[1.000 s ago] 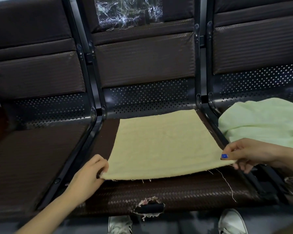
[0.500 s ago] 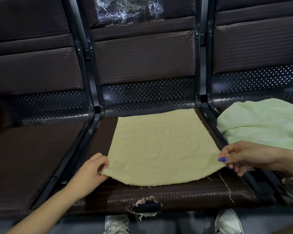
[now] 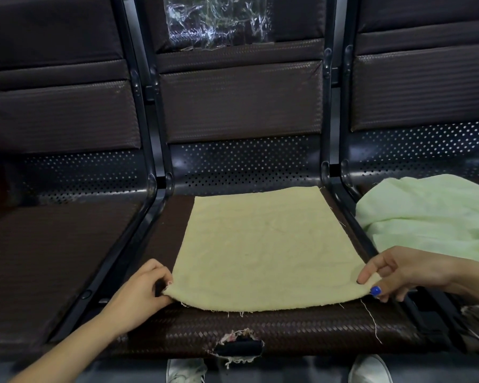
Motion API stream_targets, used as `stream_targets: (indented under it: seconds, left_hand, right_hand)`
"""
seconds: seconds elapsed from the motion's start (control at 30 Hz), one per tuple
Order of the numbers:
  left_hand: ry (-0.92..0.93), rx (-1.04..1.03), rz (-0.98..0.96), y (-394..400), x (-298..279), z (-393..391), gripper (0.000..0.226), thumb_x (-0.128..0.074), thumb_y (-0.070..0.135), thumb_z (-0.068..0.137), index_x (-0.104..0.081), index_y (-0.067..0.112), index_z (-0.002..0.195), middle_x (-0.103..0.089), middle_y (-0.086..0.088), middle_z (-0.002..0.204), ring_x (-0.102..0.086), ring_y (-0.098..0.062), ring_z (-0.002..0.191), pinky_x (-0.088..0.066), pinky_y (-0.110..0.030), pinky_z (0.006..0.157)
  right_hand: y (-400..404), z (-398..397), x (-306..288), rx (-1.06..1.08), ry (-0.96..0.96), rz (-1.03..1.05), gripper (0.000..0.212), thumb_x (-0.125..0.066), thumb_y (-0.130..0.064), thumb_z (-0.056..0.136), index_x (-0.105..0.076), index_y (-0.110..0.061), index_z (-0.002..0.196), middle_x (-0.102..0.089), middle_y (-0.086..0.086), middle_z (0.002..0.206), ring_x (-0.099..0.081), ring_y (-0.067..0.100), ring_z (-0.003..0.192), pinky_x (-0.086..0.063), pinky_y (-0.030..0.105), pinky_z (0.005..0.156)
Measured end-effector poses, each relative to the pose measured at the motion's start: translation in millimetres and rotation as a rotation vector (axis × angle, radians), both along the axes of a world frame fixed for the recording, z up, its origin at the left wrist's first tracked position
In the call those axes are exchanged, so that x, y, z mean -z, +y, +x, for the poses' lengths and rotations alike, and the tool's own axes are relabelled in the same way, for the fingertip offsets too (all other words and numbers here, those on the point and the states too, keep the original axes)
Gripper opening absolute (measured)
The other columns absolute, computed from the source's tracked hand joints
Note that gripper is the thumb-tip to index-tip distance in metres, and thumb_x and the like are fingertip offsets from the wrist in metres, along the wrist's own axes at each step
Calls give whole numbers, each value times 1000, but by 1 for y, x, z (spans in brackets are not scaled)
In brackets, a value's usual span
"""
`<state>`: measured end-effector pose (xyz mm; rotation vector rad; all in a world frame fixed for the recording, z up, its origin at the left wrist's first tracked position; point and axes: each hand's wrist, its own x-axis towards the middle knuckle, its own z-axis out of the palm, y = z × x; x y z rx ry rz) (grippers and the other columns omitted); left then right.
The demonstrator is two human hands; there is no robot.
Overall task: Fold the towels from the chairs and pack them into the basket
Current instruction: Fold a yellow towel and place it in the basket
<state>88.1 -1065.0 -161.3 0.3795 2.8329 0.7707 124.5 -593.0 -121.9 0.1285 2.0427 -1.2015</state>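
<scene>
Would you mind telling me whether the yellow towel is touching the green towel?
Apart. The head view shows the yellow towel on the middle seat and the green towel on the right seat, with the dark seat frame visible between them.

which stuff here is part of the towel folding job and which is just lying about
Part of the job:
- pale yellow cloth towel, near corners pinched by left hand and right hand
- light green crumpled towel

Just lying about:
- clear plastic film on the backrest
- torn patch in the dark woven seat
- white shoes
</scene>
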Motion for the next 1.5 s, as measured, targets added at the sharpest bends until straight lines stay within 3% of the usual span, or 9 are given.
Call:
stream_targets:
  seconds: [0.27, 0.47, 0.6, 0.73, 1.0, 1.07, 1.3, 1.37, 1.5]
  left_hand:
    - [-35, 63, 120, 5, -2, 0, 39, -74, -3, 72, -44, 20, 64, -48, 1, 72, -43, -3, 62, -28, -17, 54]
    - [58, 67, 72, 0, -2, 1, 33, -74, 1, 77, -64, 32, 71, -61, 3, 77, -55, -10, 72, -36, -16, 59]
    - [60, -95, 252, 1, -11, -2, 33, -72, -6, 75, -69, 26, 71, -65, 6, 68, -56, -7, 60, -41, -23, 57]
    - [-49, -320, 486, 6, -16, -7, 20, -67, -12, 78, -59, 6, 75, -56, -2, 59, -45, -6, 43, -37, -22, 42]
    - [79, -107, 90, 19, -19, -2, 33, -73, -2, 77, -58, 27, 70, -57, 4, 78, -55, -5, 73, -39, -11, 63]
    - [101, -98, 92, 20, -16, -2, 40, -70, -5, 78, -61, 34, 74, -61, 5, 85, -57, -1, 84, -40, -8, 69]
    - [69, -306, 287, 34, -23, -4, 23, -73, 0, 78, -59, 18, 81, -65, -2, 68, -62, -11, 68, -46, -15, 60]
    - [101, -313, 262, 37, -25, -5, 21, -76, 3, 76, -57, 12, 72, -63, -4, 67, -62, -21, 68, -45, -19, 57]
    - [109, -337, 259, 41, -24, -4, 20, -77, 3, 75, -60, 12, 70, -63, -3, 68, -59, -16, 67, -44, -13, 57]
  right_hand:
    - [4, -2, 7, 34, 18, 10, 91, -92, -57, 24, -71, -6, 97, -72, 16, 80, -68, 20, 67, -50, 22, 52]
    - [-2, -2, -2, 12, 58, 82, 27, -74, 4, 76, -63, -3, 100, -72, 14, 82, -65, 17, 69, -47, 22, 56]
    - [-8, -3, -5, 97, 219, 98, 3, -60, 3, 88, -60, 2, 91, -72, 11, 72, -64, 13, 60, -45, 19, 50]
    - [-11, -5, -4, 236, 326, 80, 6, -59, -1, 90, -61, 2, 86, -60, 3, 58, -57, 8, 50, -45, 19, 44]
    - [-9, -5, -1, 182, 263, 100, 7, -62, -3, 89, -62, 4, 91, -58, -2, 57, -57, 11, 52, -48, 23, 48]
    - [-9, -6, 0, 170, 265, 105, 8, -62, -4, 89, -62, 4, 92, -58, -2, 58, -58, 10, 52, -48, 22, 48]
    - [-9, -10, 4, 168, 256, 83, 10, -64, -7, 87, -62, 2, 91, -58, -1, 58, -57, 9, 52, -48, 23, 48]
    - [-10, -10, 2, 171, 250, 67, 21, -69, -16, 82, -62, 2, 91, -59, -1, 58, -57, 9, 53, -49, 24, 49]
    - [-9, -9, 5, 180, 277, 58, 87, -82, -71, 37, -64, -1, 87, -60, 0, 59, -59, 12, 54, -48, 23, 47]
